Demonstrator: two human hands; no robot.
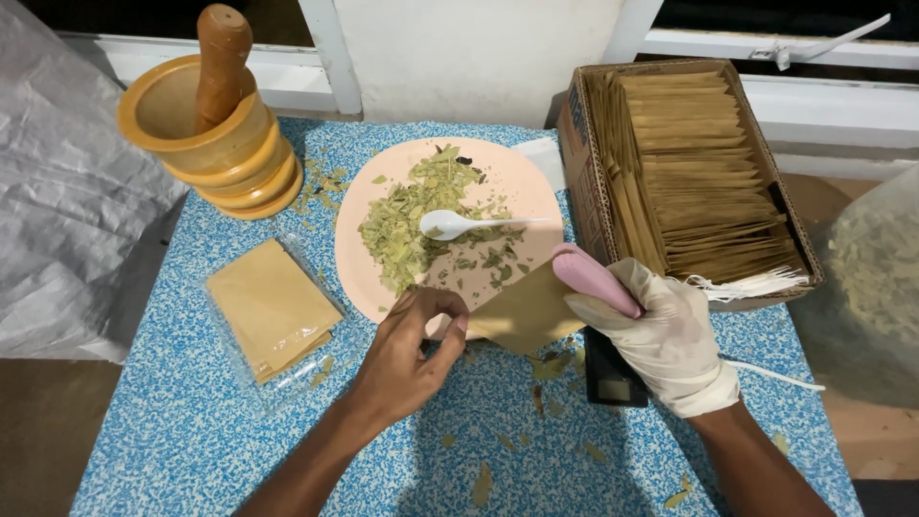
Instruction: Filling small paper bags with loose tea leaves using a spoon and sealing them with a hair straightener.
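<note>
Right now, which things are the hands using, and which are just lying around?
In use: left hand and gloved right hand hold the brown paper bag; right also grips the pink tool.

Lying about: mortar and pestle, white spoon, box of bags.

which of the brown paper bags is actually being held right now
The single brown bag at the plate's near edge, pinched between the bare left hand and the gloved right hand. The others sit in the cardboard box or the clear packet.
</note>
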